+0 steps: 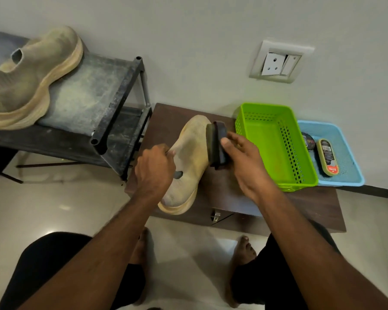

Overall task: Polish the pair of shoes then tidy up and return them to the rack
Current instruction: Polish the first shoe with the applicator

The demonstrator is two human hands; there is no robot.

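Left hand grips the shoe; right hand grips the brush. Hard strokes could push the overhanging shoe off the table.

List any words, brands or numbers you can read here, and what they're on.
Nothing can be read for certain.
Oval polish applicator in the blue tray: dark label and red logo, too blurred to read.
Round tin beside it: lid print too blurred to read.
Shoes, brush, green basket, wall socket: no text visible.

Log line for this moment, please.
phase: brushing | left hand: steadies shoe | right hand: brush on shoe | second shoe: on rack
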